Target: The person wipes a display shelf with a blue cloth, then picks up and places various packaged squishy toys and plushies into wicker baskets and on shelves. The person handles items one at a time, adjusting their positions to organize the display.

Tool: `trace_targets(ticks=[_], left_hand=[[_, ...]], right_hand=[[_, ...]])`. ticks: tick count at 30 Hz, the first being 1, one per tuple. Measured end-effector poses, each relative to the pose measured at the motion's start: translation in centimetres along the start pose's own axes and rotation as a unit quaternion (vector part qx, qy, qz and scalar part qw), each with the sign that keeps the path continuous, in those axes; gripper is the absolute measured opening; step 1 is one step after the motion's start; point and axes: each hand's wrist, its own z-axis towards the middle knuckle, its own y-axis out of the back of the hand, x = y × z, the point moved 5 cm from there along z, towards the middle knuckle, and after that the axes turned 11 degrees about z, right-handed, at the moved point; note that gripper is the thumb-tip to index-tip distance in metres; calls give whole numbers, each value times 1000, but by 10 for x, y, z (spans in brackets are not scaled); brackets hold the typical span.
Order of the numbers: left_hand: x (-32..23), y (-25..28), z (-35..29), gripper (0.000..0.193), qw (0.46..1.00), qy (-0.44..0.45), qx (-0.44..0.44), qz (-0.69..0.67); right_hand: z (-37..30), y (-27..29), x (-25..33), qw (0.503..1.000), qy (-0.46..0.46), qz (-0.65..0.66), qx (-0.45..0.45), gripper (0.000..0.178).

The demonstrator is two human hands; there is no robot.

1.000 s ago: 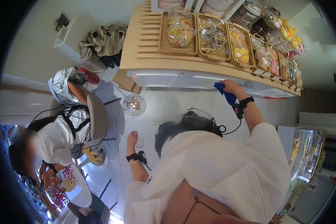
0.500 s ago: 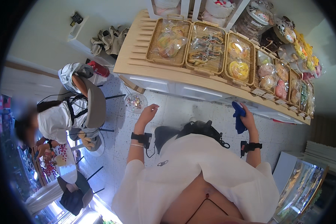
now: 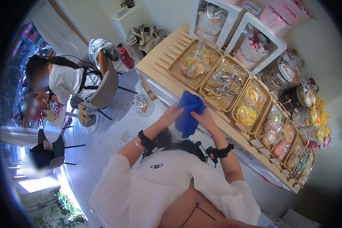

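Out front of the counter [image 3: 157, 60], from the head view, we have the cloth [image 3: 187, 119], blue and bunched, up between both hands! Our left hand [image 3: 172, 114] pinches its left edge, fingers drawn in; our right hand [image 3: 206, 119] grips the right side, thumb on the near face, the other fingers partly hidden, so we can't tell how far they curl. And look at those folds: a rolled one up top, a broader flap hanging below. Light stuff, we judge, soft and limp, with nothing to break and little to slip. Best hold? We'd say those two side edges, thumbs in front, fingers behind, since a single pinch would likely let it sag. Just beyond, bagged bread [image 3: 246, 115] lies in the baskets [image 3: 183, 55]; whether cloth and counter touch, we can't tell. Off left, a co-worker [image 3: 69, 80] sits well apart.
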Motion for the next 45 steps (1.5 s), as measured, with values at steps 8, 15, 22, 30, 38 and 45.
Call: trace_targets(ticks=[8, 15, 22, 30, 38, 45], left_hand=[[2, 183, 64, 26, 985, 10, -172, -4], [65, 323, 194, 22, 981, 49, -190, -10], [152, 369, 274, 36, 962, 161, -186, 119], [53, 340, 247, 47, 841, -90, -306, 437], [-36, 229, 240, 32, 945, -151, -190, 220], [-16, 134, 307, 40, 971, -144, -3, 190]], right_hand=[[41, 17, -20, 996, -53, -76, -3, 49], [24, 86, -49, 964, -141, -26, -226, 28], [44, 54, -32, 945, -137, -166, -248, 29], [119, 92, -30, 941, -109, -122, -296, 48], [200, 114, -5, 870, 29, -410, -272, 48], [223, 113, -5, 817, 34, -531, -222, 21]])
